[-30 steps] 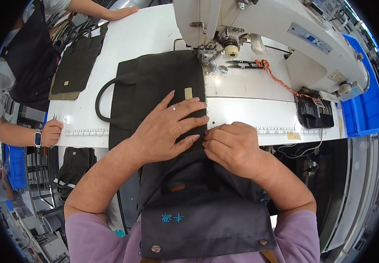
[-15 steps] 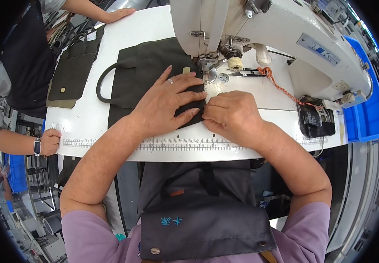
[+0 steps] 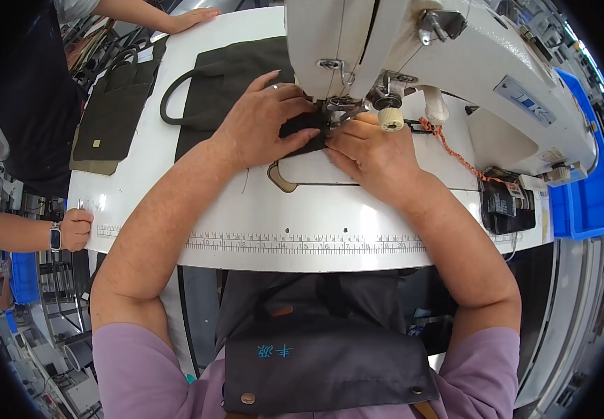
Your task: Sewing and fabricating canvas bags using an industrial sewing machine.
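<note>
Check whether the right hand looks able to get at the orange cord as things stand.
Probably yes: white tabletop shows between the right hand and the orange cord. The hand is at the edge of the dark bag panel, though, so it would likely have to leave that first.

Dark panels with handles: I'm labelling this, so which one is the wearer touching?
The panel at the sewing machine: left hand on it, right hand at its edge. The other panel lies farther left, with no hand on it.

My left hand (image 3: 263,129) spreads over a dark handled fabric panel (image 3: 222,94) at a white sewing machine (image 3: 504,87), my right hand (image 3: 375,157) seemingly pinching its edge.
</note>
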